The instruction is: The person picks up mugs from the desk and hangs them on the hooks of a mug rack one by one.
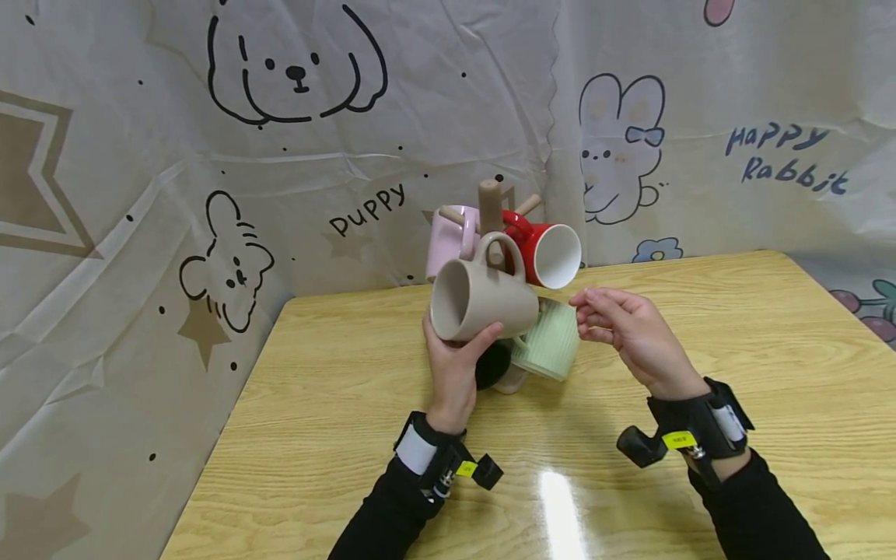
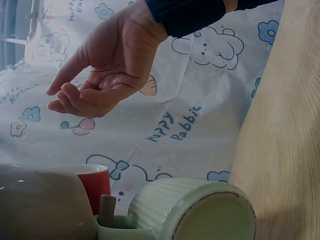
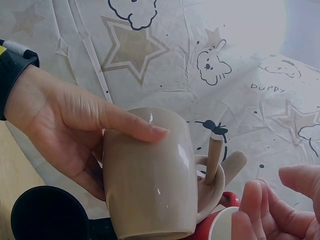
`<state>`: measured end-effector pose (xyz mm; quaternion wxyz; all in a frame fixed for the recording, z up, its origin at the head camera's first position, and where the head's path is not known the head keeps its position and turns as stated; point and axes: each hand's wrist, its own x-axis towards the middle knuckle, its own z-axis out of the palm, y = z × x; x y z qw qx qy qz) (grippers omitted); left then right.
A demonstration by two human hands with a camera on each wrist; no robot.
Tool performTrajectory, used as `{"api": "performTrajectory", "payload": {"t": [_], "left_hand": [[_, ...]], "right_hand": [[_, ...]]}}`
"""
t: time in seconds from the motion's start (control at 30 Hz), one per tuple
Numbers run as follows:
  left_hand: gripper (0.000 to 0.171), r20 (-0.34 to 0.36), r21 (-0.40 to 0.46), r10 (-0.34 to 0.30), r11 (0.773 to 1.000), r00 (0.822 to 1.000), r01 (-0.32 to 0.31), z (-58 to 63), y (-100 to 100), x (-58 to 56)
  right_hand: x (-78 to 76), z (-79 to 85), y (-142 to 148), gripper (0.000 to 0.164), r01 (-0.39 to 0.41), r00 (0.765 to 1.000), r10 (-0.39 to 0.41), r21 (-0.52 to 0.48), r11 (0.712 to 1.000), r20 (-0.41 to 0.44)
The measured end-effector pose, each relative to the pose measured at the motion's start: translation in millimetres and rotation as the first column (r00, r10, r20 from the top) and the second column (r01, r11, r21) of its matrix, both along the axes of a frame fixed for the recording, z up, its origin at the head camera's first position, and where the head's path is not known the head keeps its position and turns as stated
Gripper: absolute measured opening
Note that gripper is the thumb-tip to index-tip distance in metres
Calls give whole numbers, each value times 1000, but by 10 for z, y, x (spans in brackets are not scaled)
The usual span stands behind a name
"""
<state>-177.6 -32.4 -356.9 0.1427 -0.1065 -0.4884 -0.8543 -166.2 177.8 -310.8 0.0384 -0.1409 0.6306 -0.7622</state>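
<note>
My left hand (image 1: 451, 377) grips a beige mug (image 1: 502, 305) from below by its body, thumb along the side. The mug lies tilted, mouth to the left and handle upward, against a wooden mug tree (image 1: 490, 204). In the right wrist view a peg (image 3: 214, 160) shows at the handle; whether it passes through I cannot tell. My right hand (image 1: 637, 336) hovers right of the tree, fingers loosely bent, holding nothing. Nearest to it is a ribbed green mug (image 1: 551, 342) on the tree, bottom facing outward in the left wrist view.
A red mug (image 1: 530, 260) with a white inside and a pink mug (image 1: 442, 243) hang on the tree's upper part. A dark mug (image 1: 493, 367) sits low, partly hidden. The wooden table (image 1: 336, 435) meets a printed cloth (image 1: 420, 101) behind.
</note>
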Motion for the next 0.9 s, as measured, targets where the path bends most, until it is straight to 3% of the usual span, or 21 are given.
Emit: {"api": "performTrajectory", "payload": {"t": [0.2, 0.37, 0.47, 0.57, 0.63, 0.73, 0.83, 0.9], "left_hand": [[94, 14, -14, 47, 999, 999, -47, 59, -39, 21], [111, 7, -5, 144, 990, 990, -144, 211, -147, 39], [117, -14, 66, 199, 978, 980, -198, 340, -302, 45], [113, -64, 215, 248, 949, 967, -229, 476, -537, 49], [111, -106, 317, 297, 915, 949, -250, 563, -725, 64], [102, -155, 427, 396, 853, 905, -300, 672, -1011, 114], [95, -170, 469, 489, 804, 855, -366, 753, -1251, 183], [91, -172, 479, 527, 783, 832, -397, 790, -1367, 225]], "right_hand": [[-5, 6, 8, 18, 5, 1000, -5, 7, 1000, -5], [-17, 11, 45, 18, 9, 1000, -10, -16, 1000, -19], [-20, 16, 81, 17, 15, 999, -16, -32, 999, -29], [-29, 21, 130, 18, 20, 999, -22, -64, 998, -42], [-37, 30, 170, 18, 19, 998, -25, -95, 995, -54], [-48, 48, 245, 20, 12, 996, -25, -154, 988, -81], [-61, 60, 328, 21, 7, 994, -29, -206, 979, -102], [-67, 67, 380, 21, 12, 993, -39, -230, 973, -113]]}}
